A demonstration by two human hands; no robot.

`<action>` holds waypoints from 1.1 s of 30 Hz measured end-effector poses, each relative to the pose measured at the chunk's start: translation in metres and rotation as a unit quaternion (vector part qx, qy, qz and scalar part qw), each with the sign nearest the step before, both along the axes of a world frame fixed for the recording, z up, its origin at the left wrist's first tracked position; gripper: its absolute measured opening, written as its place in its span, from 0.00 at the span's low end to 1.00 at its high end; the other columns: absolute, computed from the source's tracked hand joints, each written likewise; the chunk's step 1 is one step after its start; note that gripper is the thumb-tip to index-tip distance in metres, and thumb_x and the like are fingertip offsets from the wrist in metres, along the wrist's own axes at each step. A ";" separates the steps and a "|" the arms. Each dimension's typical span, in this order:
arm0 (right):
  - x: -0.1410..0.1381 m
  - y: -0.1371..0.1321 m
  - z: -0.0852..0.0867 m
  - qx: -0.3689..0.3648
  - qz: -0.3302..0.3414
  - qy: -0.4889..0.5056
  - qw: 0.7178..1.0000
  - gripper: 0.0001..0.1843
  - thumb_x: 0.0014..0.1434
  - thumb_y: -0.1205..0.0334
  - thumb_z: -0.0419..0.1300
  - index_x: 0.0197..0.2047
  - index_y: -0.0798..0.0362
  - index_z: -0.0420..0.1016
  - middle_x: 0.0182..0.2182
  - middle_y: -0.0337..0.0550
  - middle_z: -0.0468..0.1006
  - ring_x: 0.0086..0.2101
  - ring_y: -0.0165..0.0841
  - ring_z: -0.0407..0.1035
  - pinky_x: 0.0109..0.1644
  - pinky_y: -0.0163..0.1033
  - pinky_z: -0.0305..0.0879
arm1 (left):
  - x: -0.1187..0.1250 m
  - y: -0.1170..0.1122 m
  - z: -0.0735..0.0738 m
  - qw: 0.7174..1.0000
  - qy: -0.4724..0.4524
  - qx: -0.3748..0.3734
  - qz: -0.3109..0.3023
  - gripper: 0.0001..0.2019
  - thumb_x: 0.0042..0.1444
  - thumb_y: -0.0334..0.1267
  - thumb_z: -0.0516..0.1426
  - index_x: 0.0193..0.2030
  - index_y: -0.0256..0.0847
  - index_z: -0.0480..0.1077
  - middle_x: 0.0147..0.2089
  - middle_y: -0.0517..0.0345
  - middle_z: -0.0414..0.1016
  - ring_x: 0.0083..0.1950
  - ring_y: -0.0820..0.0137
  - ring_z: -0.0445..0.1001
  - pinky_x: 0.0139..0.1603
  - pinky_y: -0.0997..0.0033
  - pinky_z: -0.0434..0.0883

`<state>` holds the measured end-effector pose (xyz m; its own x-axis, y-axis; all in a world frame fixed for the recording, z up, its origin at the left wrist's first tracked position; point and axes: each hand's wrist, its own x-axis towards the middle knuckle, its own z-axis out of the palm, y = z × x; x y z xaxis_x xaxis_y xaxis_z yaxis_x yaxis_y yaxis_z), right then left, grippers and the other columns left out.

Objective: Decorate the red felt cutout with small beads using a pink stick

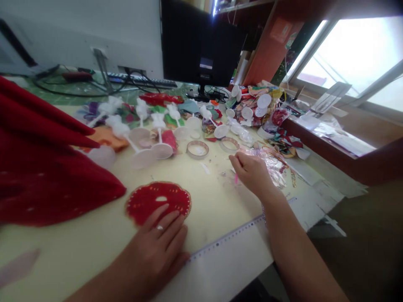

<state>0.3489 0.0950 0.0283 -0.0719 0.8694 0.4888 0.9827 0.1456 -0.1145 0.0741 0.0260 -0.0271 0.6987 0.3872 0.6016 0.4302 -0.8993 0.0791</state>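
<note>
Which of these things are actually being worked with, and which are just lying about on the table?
Being worked with:
left hand, resting on the red disc
right hand, near the pink strip and foil

Lying about:
red cloth
white plastic stands
tape rolls
ruler
fabric scraps

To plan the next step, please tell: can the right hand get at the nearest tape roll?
Probably yes: the right hand lies just in front of the tape roll, and only open tabletop lies between them.
</note>
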 end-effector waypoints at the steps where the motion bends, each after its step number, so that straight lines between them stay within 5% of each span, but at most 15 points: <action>1: 0.000 0.000 0.000 0.000 0.000 -0.002 1.000 0.19 0.61 0.59 0.49 0.19 0.52 0.54 0.14 0.34 0.56 0.17 0.26 0.48 0.24 0.35 0.41 | 0.000 0.000 0.000 1.000 -0.005 0.002 -0.001 0.12 0.59 0.36 0.53 0.38 0.28 0.74 0.41 0.42 0.77 0.46 0.55 0.72 0.57 0.47 0.59; 33: -0.003 -0.001 -0.001 -0.009 0.007 -0.020 1.000 0.19 0.61 0.59 0.49 0.19 0.52 0.56 0.14 0.34 0.57 0.18 0.26 0.50 0.25 0.35 0.42 | -0.004 0.000 -0.001 1.000 -0.013 -0.002 -0.014 0.08 0.59 0.34 0.54 0.38 0.31 0.73 0.37 0.49 0.77 0.44 0.61 0.72 0.58 0.50 0.60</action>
<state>0.3454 0.0944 0.0271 -0.1021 0.8766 0.4702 0.9845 0.1568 -0.0785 0.0705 0.0260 -0.0282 0.6936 0.3703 0.6179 0.4035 -0.9103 0.0926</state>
